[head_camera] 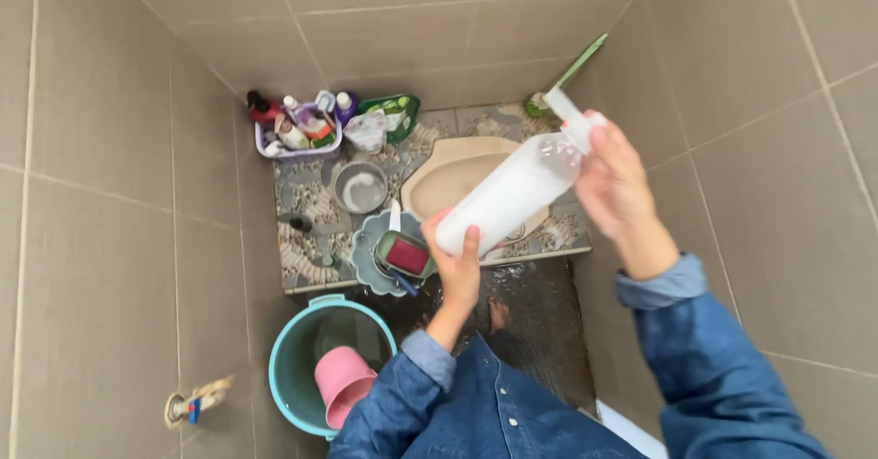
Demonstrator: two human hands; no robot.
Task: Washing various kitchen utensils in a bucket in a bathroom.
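Head view, looking straight down: the left hand (455, 272) grips the base of a white spray bottle (512, 194), fingers wrapped round it. The right hand (615, 185) is closed on the bottle's top by the nozzle. The bottle lies slanted at the centre right of the frame, base low and left, nozzle up and right, held in the air above the floor. Both arms wear blue denim sleeves (704, 368).

Below the bottle, in the middle of the frame, sits a beige squat pan (444, 176) set in a patterned tile step (311, 240). Just left of the left hand lies a small tray with a red sponge (408, 256). Further up stands a grey bowl (360, 187), and above it, at the wall, a lilac basket (297, 139) of bottles. At lower left is a teal bucket (293, 368) with a pink scoop (343, 381) in it. A green-handled brush (567, 77) leans in the upper right corner.
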